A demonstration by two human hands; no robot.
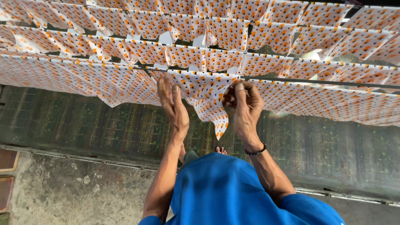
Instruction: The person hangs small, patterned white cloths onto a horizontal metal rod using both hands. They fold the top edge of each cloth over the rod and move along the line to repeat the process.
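We have the printed cloth square (204, 93) draped over the nearest line (325, 82), which runs left to right across us. Our right hand (243, 106) pinches its top edge closed; our left hand (173, 106) lies flat and open against it, both equally near.

- Blue shirt (225, 187), plain cloth, short sleeves ending above the elbows; forearms bare.
- Right hand (246, 104): thin dark beaded band (255, 152) around the wrist.
- Left hand (173, 104): nothing worn on wrist or fingers.
- Bare toes (221, 150) show just past the shirt front; no footwear can be made out.
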